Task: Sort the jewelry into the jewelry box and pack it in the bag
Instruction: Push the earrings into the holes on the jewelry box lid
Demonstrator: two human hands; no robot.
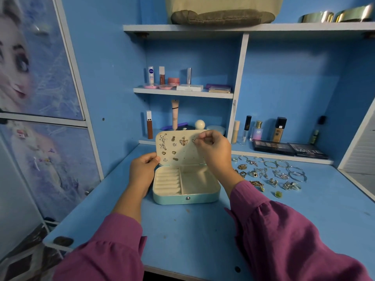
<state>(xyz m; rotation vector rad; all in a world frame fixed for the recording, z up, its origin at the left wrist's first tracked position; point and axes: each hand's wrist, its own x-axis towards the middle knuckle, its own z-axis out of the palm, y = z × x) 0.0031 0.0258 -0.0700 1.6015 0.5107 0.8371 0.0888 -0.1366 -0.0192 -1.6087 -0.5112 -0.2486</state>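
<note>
A pale blue jewelry box (185, 198) stands open on the blue desk (192, 230), its cream lid (176, 165) upright with several earrings (183, 141) pinned to it. My left hand (142, 169) holds the lid's left edge with thumb and fingers. My right hand (211, 148) pinches a small earring (193, 141) against the lid's upper right part. The box's ring rolls and right compartment look bare. Loose jewelry (269, 175), rings, bangles and earrings, lies on the desk right of the box. A beige bag (223, 9) sits on the top shelf.
Cosmetics bottles and tubes (174, 116) stand on small shelves right behind the box lid. Makeup palettes (290, 150) and bottles line the back ledge at right. Metal bowls (334, 16) sit on the top shelf. A cupboard door (40, 98) borders the left.
</note>
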